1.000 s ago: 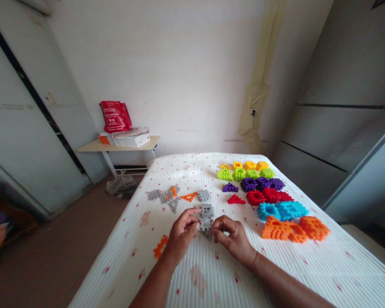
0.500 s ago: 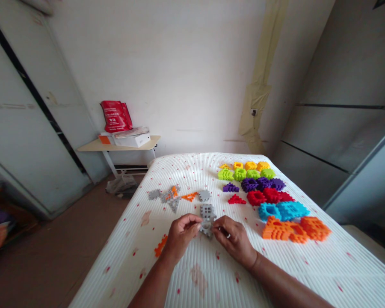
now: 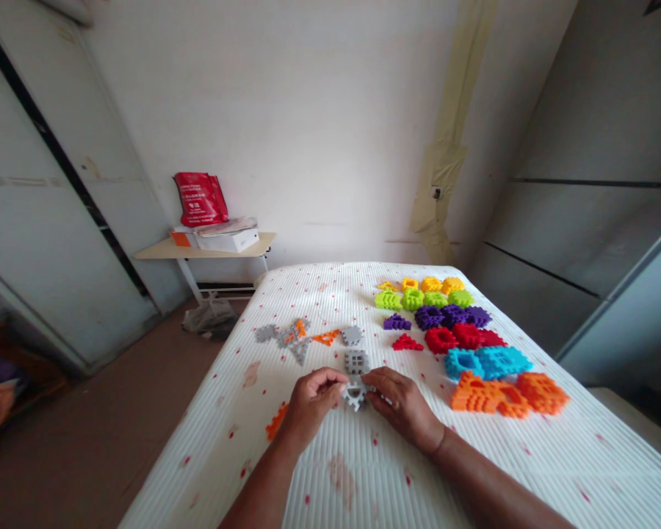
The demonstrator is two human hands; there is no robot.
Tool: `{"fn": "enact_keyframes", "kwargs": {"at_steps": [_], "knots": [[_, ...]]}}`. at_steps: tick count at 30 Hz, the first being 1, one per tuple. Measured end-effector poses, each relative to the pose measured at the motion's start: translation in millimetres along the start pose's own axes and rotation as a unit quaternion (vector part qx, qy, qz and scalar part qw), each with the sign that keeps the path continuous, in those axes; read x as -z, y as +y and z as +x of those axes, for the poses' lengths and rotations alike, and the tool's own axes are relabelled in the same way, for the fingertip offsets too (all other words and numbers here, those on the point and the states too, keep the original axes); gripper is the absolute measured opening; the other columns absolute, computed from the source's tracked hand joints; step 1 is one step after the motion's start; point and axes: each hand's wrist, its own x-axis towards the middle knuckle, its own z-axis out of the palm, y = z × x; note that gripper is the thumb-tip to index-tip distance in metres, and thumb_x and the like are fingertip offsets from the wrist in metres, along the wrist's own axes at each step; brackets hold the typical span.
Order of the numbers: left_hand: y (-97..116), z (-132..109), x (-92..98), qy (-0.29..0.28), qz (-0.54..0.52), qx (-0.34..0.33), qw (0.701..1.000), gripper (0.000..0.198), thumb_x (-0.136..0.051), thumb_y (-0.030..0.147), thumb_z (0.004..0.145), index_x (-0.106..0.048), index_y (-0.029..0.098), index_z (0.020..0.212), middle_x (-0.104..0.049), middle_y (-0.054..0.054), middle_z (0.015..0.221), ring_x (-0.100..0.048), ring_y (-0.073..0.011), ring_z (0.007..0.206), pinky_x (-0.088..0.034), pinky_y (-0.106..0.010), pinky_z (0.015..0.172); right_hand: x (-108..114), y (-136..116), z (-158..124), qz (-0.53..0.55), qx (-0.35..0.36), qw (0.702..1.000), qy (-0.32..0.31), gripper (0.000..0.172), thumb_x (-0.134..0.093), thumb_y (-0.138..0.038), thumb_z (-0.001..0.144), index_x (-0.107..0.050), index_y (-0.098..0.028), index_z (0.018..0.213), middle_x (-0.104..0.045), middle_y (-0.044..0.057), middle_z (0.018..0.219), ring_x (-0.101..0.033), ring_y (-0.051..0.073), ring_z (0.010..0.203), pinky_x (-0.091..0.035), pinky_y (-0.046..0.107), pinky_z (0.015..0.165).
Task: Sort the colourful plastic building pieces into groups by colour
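Between my two hands is a grey interlocking block piece with notched edges and an opening in it. My left hand pinches its left side, and the fingers of my right hand are closed on its right side. Just beyond my fingertips lies a grey window-grid piece; whether it joins the held piece I cannot tell. Farther back sits a solid grey square piece. An orange piece lies left of my left wrist, partly hidden by it.
Grey pieces mixed with orange lie at the left, beside an orange triangle. To the right stand rows of yellow, green, purple, red, blue and orange blocks on the quilted bed cover.
My right hand's fingers have shifted slightly and now lie flatter against the grey piece's right side. My left hand has stayed almost still. The other blocks have not moved.
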Motion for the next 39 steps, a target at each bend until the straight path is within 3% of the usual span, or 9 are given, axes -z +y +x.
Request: {"fn": "enact_keyframes", "kwargs": {"at_steps": [5,15,19,24,32,39], "knots": [[0,0,-1.4,0.001,-0.003,-0.002,1.000,0.030,-0.060,0.034,0.070,-0.066,0.012,0.089,-0.056,0.002,0.057,-0.051,-0.0111,0.054,-0.041,-0.022,0.054,-1,3,0,0.003,-0.015,0.999,-0.032,0.019,-0.047,-0.025,0.091,-0.060,-0.016,0.100,-0.065,0.009,0.087,-0.063,0.018,0.078,-0.053,0.029,0.069],[9,-4,0.8,0.013,0.012,-0.020,1.000,0.037,-0.057,0.034,0.073,-0.068,0.011,0.099,-0.059,0.000,0.058,-0.054,-0.0126,0.056,-0.044,-0.024,0.057,3,-2,2,0.040,-0.020,0.999,-0.028,0.018,-0.045,-0.021,0.090,-0.059,-0.017,0.101,-0.064,0.009,0.087,-0.062,0.017,0.079,-0.052,0.028,0.069],[5,-3,0.5,0.016,0.011,-0.027,0.999,0.035,-0.058,0.034,0.072,-0.068,0.010,0.097,-0.059,0.000,0.057,-0.054,-0.0125,0.055,-0.045,-0.024,0.057,4,-3,0,0.028,-0.011,0.999,-0.033,0.021,-0.043,-0.020,0.090,-0.059,-0.017,0.103,-0.065,0.009,0.087,-0.063,0.017,0.079,-0.053,0.029,0.068],[2,-1,-0.1,0.026,0.001,-0.020,0.999,0.034,-0.059,0.032,0.072,-0.068,0.010,0.096,-0.060,-0.001,0.057,-0.055,-0.0127,0.055,-0.045,-0.024,0.057,5,-1,-4,0.028,-0.014,0.999,-0.024,0.030,-0.052,-0.029,0.088,-0.054,-0.018,0.116,-0.065,0.011,0.101,-0.063,0.019,0.091,-0.052,0.032,0.078],[8,-2,-0.3,0.023,-0.014,0.017,0.999,0.031,-0.061,0.028,0.067,-0.069,0.010,0.092,-0.062,-0.001,0.056,-0.056,-0.0128,0.053,-0.045,-0.024,0.056,4,-2,-1,0.012,-0.006,0.999,-0.031,0.023,-0.048,-0.028,0.091,-0.059,-0.017,0.108,-0.067,0.010,0.093,-0.064,0.018,0.083,-0.053,0.030,0.072],[3,-1,-0.5,0.013,0.015,0.003,1.000,0.027,-0.059,0.026,0.068,-0.069,0.011,0.089,-0.063,-0.001,0.057,-0.057,-0.0127,0.053,-0.046,-0.024,0.055,4,2,-1,0.003,0.000,0.999,-0.045,0.022,-0.045,-0.026,0.092,-0.059,-0.017,0.106,-0.067,0.009,0.093,-0.064,0.018,0.083,-0.053,0.030,0.072]]}}
